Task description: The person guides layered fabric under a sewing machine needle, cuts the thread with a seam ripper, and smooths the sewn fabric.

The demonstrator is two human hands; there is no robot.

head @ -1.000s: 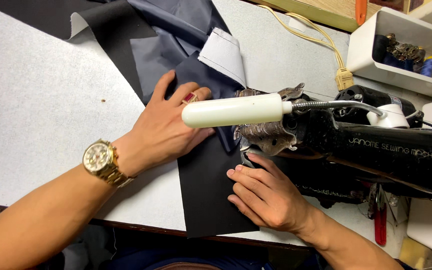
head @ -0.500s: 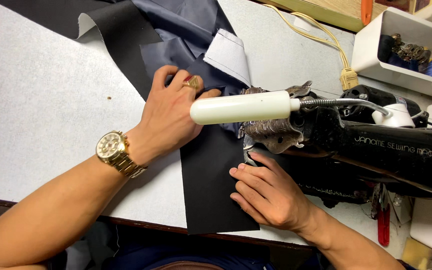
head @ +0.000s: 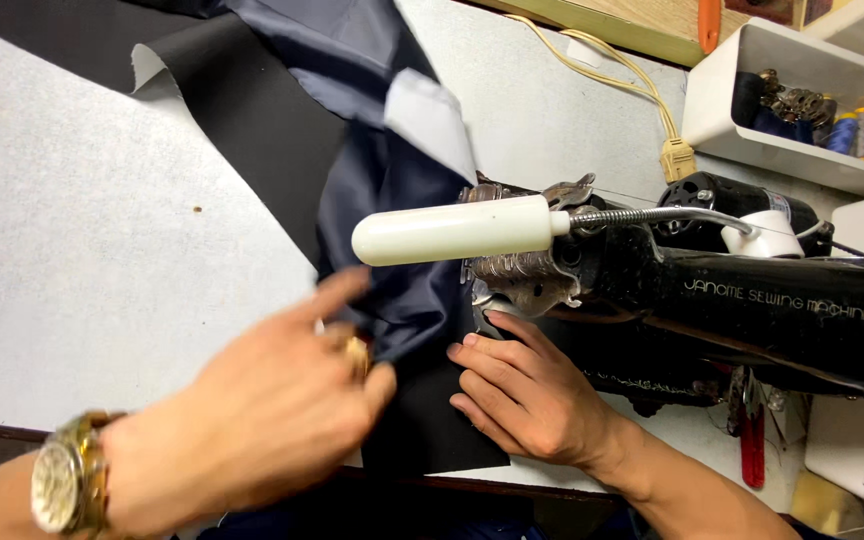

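Head view: dark navy fabric (head: 392,250) is pinched in the left hand (head: 282,420) (blurred, gold watch (head: 67,485) worn) just left of the black sewing machine (head: 752,300). Black fabric (head: 432,430) is pressed flat under the open right hand (head: 527,400) beside the needle area. White lamp (head: 452,230) is seen above.

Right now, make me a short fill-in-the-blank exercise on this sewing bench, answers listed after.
1. The left hand pinches the shiny dark blue fabric and wears a gold ____ on its wrist.
2. The right hand lies flat on the black ____ beside the needle area.
3. The long white lamp juts out over the black sewing ____.
4. The white tray at upper right holds spools of ____.

Missing words: watch; fabric; machine; thread
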